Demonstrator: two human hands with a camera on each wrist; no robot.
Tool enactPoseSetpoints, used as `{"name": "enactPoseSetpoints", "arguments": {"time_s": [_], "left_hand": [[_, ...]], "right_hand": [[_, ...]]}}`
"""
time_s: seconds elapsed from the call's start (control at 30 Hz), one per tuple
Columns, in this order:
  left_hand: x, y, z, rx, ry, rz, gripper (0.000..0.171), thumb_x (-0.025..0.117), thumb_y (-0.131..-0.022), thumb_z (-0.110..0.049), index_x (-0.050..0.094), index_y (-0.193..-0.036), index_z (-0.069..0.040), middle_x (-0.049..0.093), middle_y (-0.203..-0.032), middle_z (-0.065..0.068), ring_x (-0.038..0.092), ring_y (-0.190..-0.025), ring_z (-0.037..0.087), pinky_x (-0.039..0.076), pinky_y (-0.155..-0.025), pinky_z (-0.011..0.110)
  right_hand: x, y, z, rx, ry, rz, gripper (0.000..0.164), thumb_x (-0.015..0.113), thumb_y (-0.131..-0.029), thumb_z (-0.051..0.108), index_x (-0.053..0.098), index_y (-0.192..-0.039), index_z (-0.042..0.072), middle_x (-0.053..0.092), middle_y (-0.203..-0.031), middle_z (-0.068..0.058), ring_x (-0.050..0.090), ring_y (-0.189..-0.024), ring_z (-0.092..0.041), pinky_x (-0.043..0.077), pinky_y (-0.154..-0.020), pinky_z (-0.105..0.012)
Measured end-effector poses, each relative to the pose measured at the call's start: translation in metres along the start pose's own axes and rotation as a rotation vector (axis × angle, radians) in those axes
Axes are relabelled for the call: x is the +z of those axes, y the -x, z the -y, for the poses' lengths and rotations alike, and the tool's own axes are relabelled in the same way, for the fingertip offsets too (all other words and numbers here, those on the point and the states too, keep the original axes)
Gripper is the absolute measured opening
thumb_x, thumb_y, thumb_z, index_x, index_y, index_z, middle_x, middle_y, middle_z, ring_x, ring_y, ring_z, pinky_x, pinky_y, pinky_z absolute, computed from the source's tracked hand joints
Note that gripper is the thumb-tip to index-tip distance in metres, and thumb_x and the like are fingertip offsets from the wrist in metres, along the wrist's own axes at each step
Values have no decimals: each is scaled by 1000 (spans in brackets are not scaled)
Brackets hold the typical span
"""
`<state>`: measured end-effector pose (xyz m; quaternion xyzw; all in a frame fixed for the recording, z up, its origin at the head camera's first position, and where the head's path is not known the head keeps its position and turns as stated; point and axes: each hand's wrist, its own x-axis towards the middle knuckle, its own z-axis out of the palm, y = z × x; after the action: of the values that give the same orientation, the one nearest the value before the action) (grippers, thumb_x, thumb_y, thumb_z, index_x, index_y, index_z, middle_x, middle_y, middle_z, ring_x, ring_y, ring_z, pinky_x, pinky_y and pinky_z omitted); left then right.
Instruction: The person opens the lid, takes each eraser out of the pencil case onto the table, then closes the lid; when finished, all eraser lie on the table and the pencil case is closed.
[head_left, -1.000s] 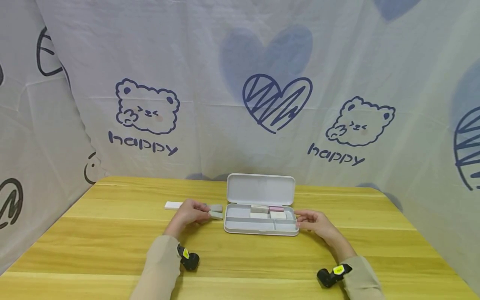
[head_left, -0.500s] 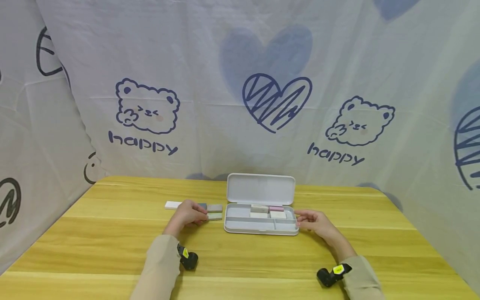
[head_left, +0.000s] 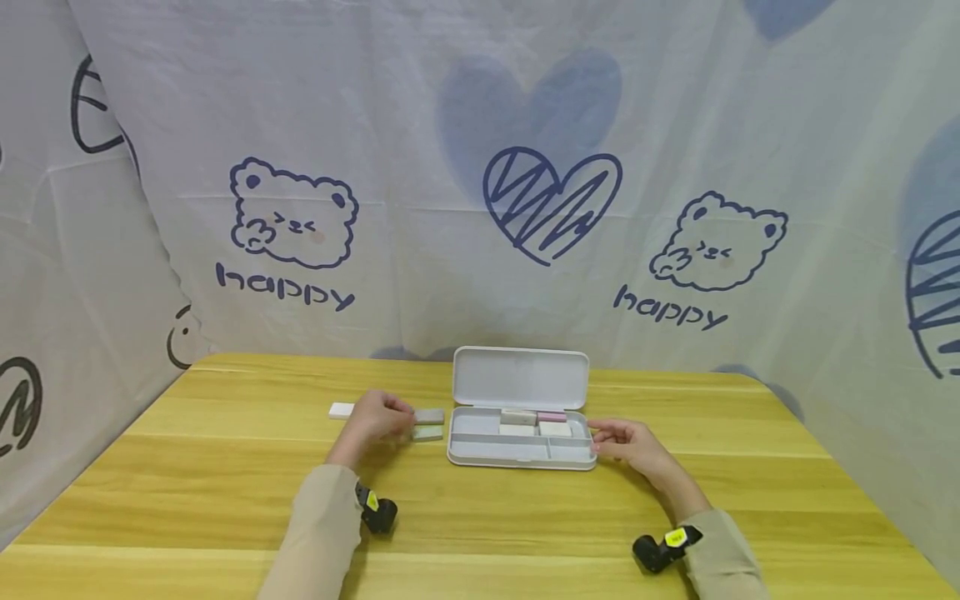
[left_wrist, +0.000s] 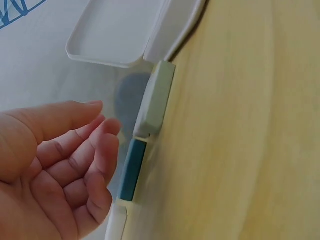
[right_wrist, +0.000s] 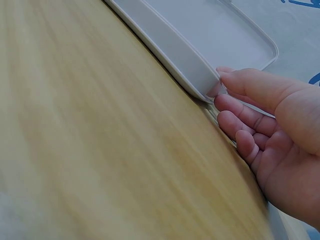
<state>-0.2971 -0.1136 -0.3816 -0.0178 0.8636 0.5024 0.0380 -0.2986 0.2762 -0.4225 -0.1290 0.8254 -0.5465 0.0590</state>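
Note:
My left hand [head_left: 375, 417] is just above a row of eraser-like blocks, left of the pencil case. Its loosely curled fingers hold nothing in the left wrist view. Near its fingertips lie a pale green block [head_left: 428, 434] and a grey block [head_left: 430, 415], one in front of the other. A teal block [left_wrist: 132, 170] and a white block [head_left: 341, 410] continue the row leftward. The white pencil case [head_left: 472, 448] stands with its lid [head_left: 521, 377] raised. My right hand [right_wrist: 280, 135] grips the case's right end, thumb at the rim and fingers against the outside.
Inside the case's back compartment are a pink block [head_left: 552, 417], a beige block [head_left: 518, 417] and two white blocks. Dividers split the front part. The wooden table [head_left: 510, 533] ends at a printed curtain [head_left: 420, 250] behind.
My left hand has let go of the pale green block, now lying in front of the grey one, and has risen slightly backward. My right hand stays at the case.

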Motion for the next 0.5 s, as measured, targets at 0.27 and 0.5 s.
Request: {"name": "enactPoseSetpoints", "arguments": {"time_s": [0.27,0.5], "left_hand": [[8,-6,-9,70,-9,-15,14,66,-78,-7,65,-86,4,61,-71,5,56,-63,18,46,-58,28],[19,-8,-18,111,8,-12,11,65,-78,-6,66,-84,3,62,-72,5,57,-61,16,47,-58,27]], "right_hand": [[0,0,0,-1,1,-3,45,65,-80,8,49,-118,-12,59,-88,-9,52,-73,-14,41,-58,-21],[1,0,0,9,-6,-10,45,65,-80,7,49,-117,-13,59,-87,-9,52,-72,-14,41,-57,-21]]}}
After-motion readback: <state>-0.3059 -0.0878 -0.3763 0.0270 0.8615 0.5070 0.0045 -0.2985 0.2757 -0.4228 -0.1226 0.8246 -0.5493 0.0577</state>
